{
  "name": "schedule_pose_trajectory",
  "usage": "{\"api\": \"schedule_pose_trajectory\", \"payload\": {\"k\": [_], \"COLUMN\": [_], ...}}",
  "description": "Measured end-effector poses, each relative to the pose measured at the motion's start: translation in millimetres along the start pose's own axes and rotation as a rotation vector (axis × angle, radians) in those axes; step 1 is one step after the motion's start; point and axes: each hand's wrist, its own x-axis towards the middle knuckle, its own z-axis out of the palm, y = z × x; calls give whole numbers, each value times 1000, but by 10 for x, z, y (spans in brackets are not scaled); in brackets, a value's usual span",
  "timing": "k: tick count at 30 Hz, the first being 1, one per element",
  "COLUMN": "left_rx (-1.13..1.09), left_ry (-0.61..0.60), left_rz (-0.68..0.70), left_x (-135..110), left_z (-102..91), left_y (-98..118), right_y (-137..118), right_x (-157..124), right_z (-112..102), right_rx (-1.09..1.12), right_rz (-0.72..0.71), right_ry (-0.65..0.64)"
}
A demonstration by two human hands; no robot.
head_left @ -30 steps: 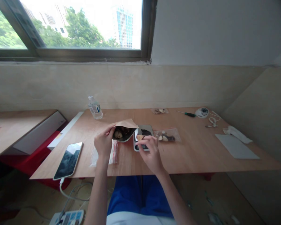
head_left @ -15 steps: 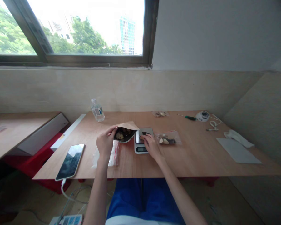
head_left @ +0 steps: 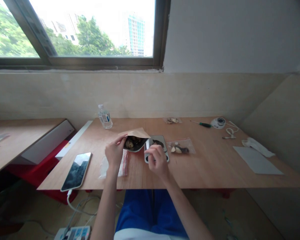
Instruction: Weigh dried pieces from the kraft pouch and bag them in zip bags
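Observation:
My left hand (head_left: 115, 151) grips the left edge of a brown paper pouch (head_left: 137, 132), holding it tilted with its mouth open towards me. Pale and dark dried slices (head_left: 130, 143) show inside. Just right of the pouch, a small kitchen scale (head_left: 161, 137) lies on the table with a dark dried piece (head_left: 158, 143) on its plate. My right hand (head_left: 158, 160) hovers over the scale's front, its fingers curled and closed together, hiding part of the display. Whether anything is between these fingertips I cannot make out. A clear zip bag of dried pieces (head_left: 181, 148) lies right of the scale.
Flat clear zip bags (head_left: 113, 166) lie below the pouch. A charging phone (head_left: 76, 171) is at the left edge, a water bottle (head_left: 105, 117) behind. Further off are another small bag (head_left: 172, 120), a screwdriver (head_left: 204, 125), a white camera (head_left: 218, 123) and white paper (head_left: 257, 160).
My right hand has drawn back from the scale's plate towards its front edge, and its fingers have curled in. The dark piece on the plate shows more fully. My left hand still holds the pouch.

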Motion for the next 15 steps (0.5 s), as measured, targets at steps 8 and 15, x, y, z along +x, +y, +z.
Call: {"api": "schedule_pose_trajectory", "payload": {"k": [8,15], "left_rx": [-40,-97], "left_ry": [-28,-17], "left_rz": [-19,-14], "left_x": [-148,-257], "left_z": [27,60], "left_y": [-53,-81], "right_y": [-493,-364], "right_x": [442,429], "right_z": [243,551], "right_rx": [-188,-363], "right_rz": [132,354], "right_ry": [-632,-771]}}
